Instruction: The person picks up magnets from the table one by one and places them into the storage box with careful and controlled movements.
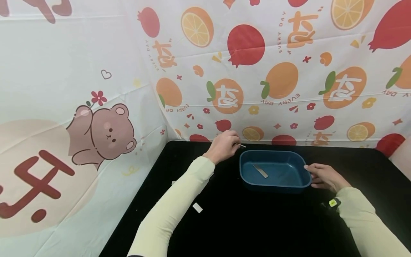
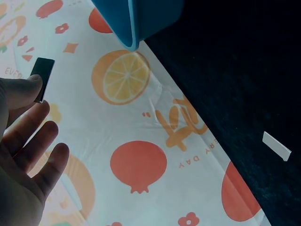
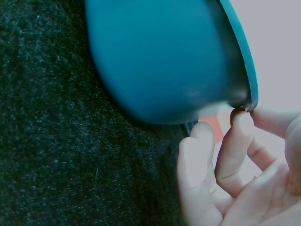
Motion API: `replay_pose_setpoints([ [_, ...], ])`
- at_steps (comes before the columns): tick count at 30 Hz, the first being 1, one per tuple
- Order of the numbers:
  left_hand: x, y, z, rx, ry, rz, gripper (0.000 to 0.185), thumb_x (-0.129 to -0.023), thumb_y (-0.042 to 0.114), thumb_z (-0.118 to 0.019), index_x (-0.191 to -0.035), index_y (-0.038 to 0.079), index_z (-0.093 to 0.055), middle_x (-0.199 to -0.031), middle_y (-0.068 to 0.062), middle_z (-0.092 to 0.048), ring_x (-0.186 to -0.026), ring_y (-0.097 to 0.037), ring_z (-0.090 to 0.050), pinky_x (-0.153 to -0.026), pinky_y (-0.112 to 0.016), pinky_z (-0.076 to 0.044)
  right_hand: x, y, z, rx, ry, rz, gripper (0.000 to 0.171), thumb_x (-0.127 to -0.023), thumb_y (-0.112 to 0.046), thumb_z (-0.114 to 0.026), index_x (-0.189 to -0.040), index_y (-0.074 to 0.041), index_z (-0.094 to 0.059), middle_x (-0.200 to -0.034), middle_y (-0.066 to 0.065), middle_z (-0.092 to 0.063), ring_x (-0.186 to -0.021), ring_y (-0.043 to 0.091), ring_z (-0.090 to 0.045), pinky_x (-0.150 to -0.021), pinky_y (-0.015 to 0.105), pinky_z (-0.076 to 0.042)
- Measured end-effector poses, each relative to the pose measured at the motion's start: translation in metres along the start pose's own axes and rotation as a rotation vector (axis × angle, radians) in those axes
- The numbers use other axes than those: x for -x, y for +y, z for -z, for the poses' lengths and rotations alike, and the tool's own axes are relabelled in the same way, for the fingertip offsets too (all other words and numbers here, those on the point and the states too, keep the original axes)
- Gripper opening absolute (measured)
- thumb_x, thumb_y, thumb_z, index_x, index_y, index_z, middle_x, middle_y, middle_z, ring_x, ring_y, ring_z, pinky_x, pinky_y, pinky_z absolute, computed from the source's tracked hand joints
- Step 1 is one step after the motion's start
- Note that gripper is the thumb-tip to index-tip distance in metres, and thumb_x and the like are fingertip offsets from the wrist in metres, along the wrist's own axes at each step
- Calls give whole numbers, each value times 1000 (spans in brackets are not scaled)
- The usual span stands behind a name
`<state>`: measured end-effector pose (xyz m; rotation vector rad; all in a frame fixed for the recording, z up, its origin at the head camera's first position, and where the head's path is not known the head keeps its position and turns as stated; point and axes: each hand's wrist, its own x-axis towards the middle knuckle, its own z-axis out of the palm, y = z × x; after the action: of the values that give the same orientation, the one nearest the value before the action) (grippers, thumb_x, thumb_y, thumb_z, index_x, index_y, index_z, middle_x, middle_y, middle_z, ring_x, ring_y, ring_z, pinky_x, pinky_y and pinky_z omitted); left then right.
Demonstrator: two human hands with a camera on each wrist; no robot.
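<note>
My left hand (image 1: 226, 144) pinches a small flat rectangular piece (image 2: 43, 77) between thumb and fingertips, just left of the blue tub's far corner. The piece looks dark on its face in the left wrist view, with a pale thin edge. My right hand (image 1: 325, 176) grips the right end of the blue plastic tub (image 1: 273, 182), thumb and a finger at the rim (image 3: 253, 89). Inside the tub lies a greyish flat strip (image 1: 260, 171), set at a slant on the floor.
A white flat rectangular piece (image 1: 197, 207) lies on the black table (image 1: 244, 221), left of the tub. Another pale piece (image 1: 173, 182) shows partly behind my left sleeve. A fruit-print cloth (image 1: 199, 96) hangs along the table's far edge, and a bear-print cloth (image 1: 64, 107) at the left.
</note>
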<state>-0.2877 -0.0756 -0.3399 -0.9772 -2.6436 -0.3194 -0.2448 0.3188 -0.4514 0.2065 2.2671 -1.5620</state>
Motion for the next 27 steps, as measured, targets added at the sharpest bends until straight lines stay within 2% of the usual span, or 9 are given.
replay_pose_setpoints([
  [6, -4, 3, -2, -22, 10, -14, 13, -95, 18, -66, -99, 15, -79, -111, 0, -69, -103, -18, -62, -89, -30, -54, 0, 2, 2, 6, 5, 3, 37, -98, -50, -54, -104, -15, -65, -78, -4, -60, -75, 11, -67, -72, 29, -61],
  [17, -8, 7, 0, -88, -30, -19, 13, -94, 19, -67, -100, 16, -78, -113, 1, -69, -104, -17, -62, -85, -30, -56, 0, -2, -3, 13, -3, 14, 39, -98, -51, -55, -105, -14, -65, -81, -4, -57, -76, 10, -66, -73, 29, -61],
  [27, -13, 13, 1, -151, -50, -51, 15, -95, 20, -65, -101, 18, -78, -113, 1, -69, -104, -17, -62, -88, -28, -54, -1, 2, 1, 20, -5, 12, 42, -98, -52, -54, -108, -12, -63, -82, -3, -56, -77, 11, -66, -74, 30, -61],
])
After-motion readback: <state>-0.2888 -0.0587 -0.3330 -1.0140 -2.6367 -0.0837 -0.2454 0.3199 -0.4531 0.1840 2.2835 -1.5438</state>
